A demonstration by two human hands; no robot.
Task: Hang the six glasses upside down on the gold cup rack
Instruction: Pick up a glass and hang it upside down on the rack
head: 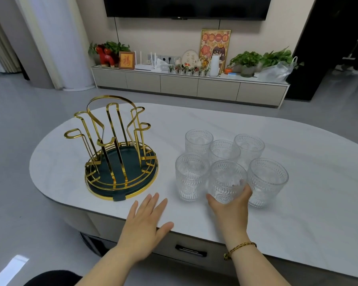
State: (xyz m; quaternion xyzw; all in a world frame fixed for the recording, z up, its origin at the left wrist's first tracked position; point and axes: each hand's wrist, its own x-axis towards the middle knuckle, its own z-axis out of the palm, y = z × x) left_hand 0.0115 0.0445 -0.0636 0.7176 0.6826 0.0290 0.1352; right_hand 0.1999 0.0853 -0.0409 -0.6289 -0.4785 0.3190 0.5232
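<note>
1. The right hand (232, 205) grasps the front-centre glass (225, 180) of the group, thumb on the glass's left side and fingers wrapped round its right side. The glass is upright, mouth up; whether its base is touching the tabletop cannot be told. A beaded bracelet (239, 248) circles the right wrist.
2. The left hand (145, 221) is released: palm down, fingers spread, holding nothing, over the near edge of the table.
3. The table (298, 234) is an oval white top extending ahead of both hands and far to the right of the right hand. A drawer handle (190, 250) shows on its front, below and between the two wrists.
4. The gold cup rack (116, 149) stands ahead of the left hand and slightly to its left, on a round dark green tray base with a gold rim. All of its wire hooks are bare.
5. The other five glasses stand upright, packed close around the grasped one:
   - one glass (191, 176) just left of the right hand;
   - one glass (267, 180) just right of it;
   - three glasses (224, 151) in a row beyond the right hand.
6. All six glasses are clear with an embossed pattern and sit right of the rack, apart from it.
</note>
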